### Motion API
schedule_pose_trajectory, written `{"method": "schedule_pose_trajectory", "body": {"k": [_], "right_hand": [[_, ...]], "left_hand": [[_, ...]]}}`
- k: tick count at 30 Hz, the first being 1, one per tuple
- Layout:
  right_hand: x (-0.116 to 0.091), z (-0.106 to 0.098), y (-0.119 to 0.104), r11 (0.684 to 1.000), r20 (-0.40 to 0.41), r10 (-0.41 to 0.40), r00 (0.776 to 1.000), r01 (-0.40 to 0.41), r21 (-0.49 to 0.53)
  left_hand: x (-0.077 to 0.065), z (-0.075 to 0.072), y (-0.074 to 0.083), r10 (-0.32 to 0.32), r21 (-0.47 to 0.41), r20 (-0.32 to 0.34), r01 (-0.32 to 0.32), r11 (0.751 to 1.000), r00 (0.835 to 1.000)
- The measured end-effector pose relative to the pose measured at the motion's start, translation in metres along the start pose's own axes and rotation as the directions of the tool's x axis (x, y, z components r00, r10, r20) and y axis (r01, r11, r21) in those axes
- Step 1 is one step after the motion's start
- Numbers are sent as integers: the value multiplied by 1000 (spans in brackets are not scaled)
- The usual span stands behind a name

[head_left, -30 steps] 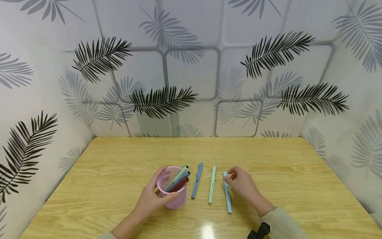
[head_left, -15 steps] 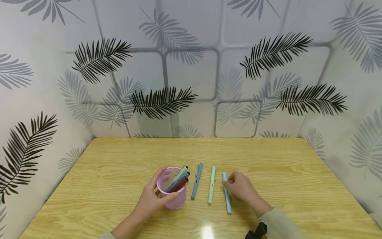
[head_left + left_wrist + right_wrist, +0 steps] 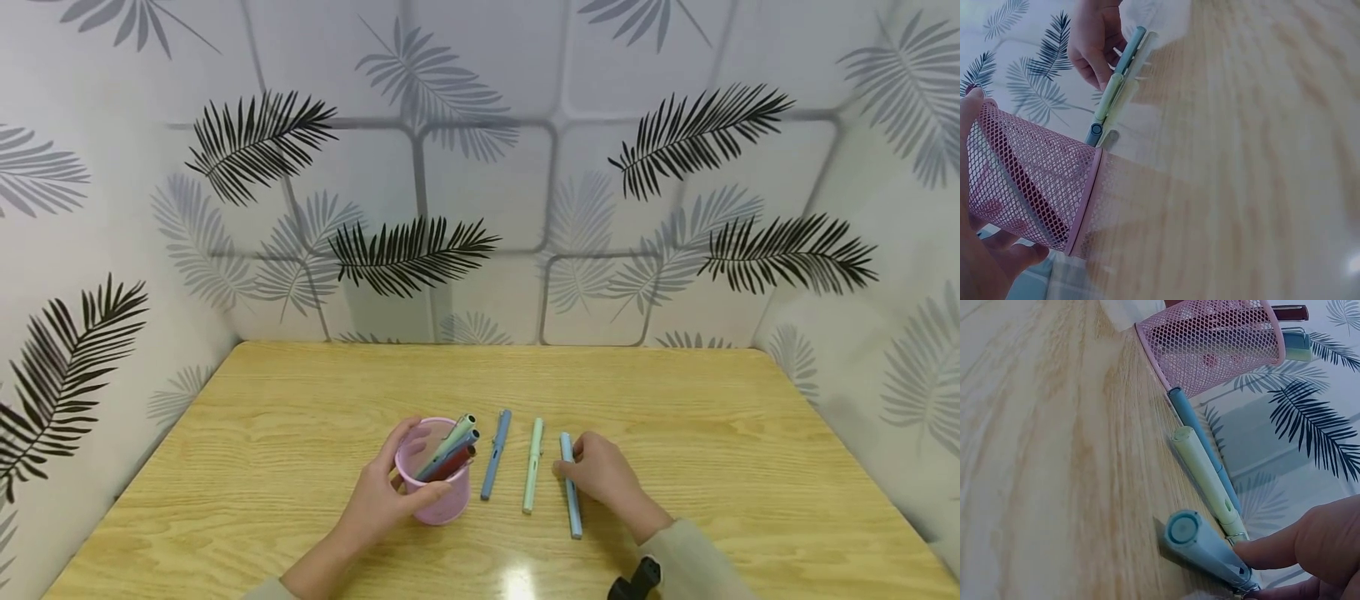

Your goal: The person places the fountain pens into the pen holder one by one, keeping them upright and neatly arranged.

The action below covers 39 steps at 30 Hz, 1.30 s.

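Observation:
My left hand [image 3: 390, 492] grips the pink mesh pen holder [image 3: 442, 504], thumb at the near side and fingers around the far left. Inside it lean a light green pen [image 3: 456, 431], a blue pen [image 3: 462, 442] and a dark red pen [image 3: 456, 464]. At the right, my right hand [image 3: 603, 473] pinches a light blue pen [image 3: 572, 500] around its upper half as it lies on the table. The right wrist view shows the thumb [image 3: 1272, 549] at one side of this pen, whose blunt end points at the camera.
Between the hands, a blue pen [image 3: 496, 457] and a light green pen [image 3: 532, 467] lie roughly parallel on the wooden table [image 3: 300, 400]. Behind the table hangs a pale backdrop [image 3: 480, 192] with leaf prints, which also rises along both sides.
My right hand has slid slightly down along the light blue pen, its thumb moving to the pen's left side. The left hand and pen holder have stayed put.

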State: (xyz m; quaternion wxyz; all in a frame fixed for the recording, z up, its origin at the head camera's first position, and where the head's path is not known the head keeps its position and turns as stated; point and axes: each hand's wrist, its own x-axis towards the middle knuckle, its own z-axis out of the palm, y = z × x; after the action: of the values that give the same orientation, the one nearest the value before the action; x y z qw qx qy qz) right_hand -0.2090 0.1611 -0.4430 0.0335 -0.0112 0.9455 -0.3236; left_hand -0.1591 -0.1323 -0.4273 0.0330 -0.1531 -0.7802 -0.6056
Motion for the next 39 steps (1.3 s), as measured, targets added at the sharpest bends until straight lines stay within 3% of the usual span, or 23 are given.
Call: {"method": "schedule_pose_trajectory", "body": {"k": [14,25,39], "right_hand": [[0,2,-2,998,-26,-20,999,18,-60],[0,1,1,999,-30,-24,999,25,31],[-1,2,-5,984,-103,-78,992,93,152]], "left_hand": [[0,1,0,19,1,1,-19,1000,1000],[0,0,0,17,-11,7,-17,1000,1000],[0,0,0,6,-8,15,-6,1000,1000]]}}
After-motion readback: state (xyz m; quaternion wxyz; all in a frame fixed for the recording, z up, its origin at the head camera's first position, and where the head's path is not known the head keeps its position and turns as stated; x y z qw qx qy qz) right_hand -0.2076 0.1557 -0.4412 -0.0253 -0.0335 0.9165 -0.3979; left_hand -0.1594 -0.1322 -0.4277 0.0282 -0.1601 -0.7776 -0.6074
